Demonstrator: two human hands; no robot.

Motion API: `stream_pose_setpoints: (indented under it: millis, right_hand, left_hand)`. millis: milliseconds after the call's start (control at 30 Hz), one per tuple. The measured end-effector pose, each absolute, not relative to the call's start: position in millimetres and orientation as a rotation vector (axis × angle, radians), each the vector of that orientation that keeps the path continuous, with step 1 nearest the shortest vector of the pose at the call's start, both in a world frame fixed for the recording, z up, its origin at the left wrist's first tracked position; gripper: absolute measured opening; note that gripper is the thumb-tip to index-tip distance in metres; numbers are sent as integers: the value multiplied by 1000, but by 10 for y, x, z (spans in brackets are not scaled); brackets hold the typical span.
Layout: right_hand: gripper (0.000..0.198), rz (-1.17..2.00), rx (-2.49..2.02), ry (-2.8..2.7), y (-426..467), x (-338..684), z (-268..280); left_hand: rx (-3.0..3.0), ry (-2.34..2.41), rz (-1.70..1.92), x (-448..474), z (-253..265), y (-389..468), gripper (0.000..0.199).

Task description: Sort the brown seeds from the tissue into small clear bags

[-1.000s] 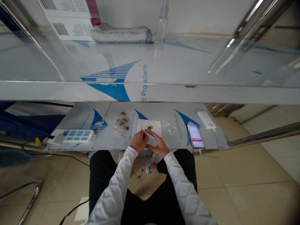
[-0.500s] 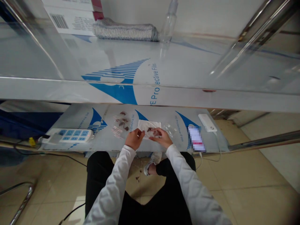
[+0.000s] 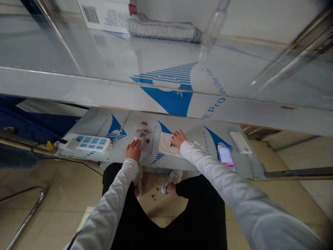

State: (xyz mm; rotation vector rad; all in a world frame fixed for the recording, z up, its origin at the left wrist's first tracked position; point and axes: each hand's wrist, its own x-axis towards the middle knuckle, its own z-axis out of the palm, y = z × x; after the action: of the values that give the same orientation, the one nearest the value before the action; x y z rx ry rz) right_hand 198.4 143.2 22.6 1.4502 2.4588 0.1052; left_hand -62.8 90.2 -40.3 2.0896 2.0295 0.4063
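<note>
My left hand (image 3: 133, 150) is over the left part of the lower shelf, fingers stretched toward a group of small clear packets and brown pieces (image 3: 145, 131). Its fingertips touch or nearly touch the nearest packets; I cannot make out anything held. To the right lies a white cloth-like square (image 3: 164, 141) with a small dark piece (image 3: 171, 144) on it. My right hand (image 3: 179, 139) rests above the square's right side, fingers bent and a little apart. Clear plastic film (image 3: 195, 143) lies just beyond that hand, partly hidden by the sleeve.
A white power strip (image 3: 95, 142) lies at left. A phone with a blurred screen (image 3: 225, 158) and a white corded box (image 3: 240, 142) are at right. The upper shelf (image 3: 109, 83) overhangs, bearing a grey folded towel (image 3: 163, 30), a clear bottle (image 3: 214, 26) and boxes (image 3: 105, 15).
My hands were together over the white square, working at a small clear piece. Now my left hand has moved left to the packets; my right has shifted slightly up. The camera view has turned.
</note>
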Motion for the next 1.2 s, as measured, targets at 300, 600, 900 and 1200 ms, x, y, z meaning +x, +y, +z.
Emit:
stream_pose_setpoints:
  millis: [300,600,900,1200]
  right_hand:
    - [30,227,1529,2513,1308,2305,381]
    - [58,-111,2457,2014,1010,3137,-52]
    - [49,161,3588,2123,314,3004,-25]
    - [20,-1062,2889,2940,-71,1666,337]
  left_hand:
    - [2226,2068,329,-674,-458,948,45]
    - [2410,1922,327,-693,-389,1131,30]
    - [2083,2225,859,-494,60,920,36]
    - [756,1214,1254,680,209,132,46]
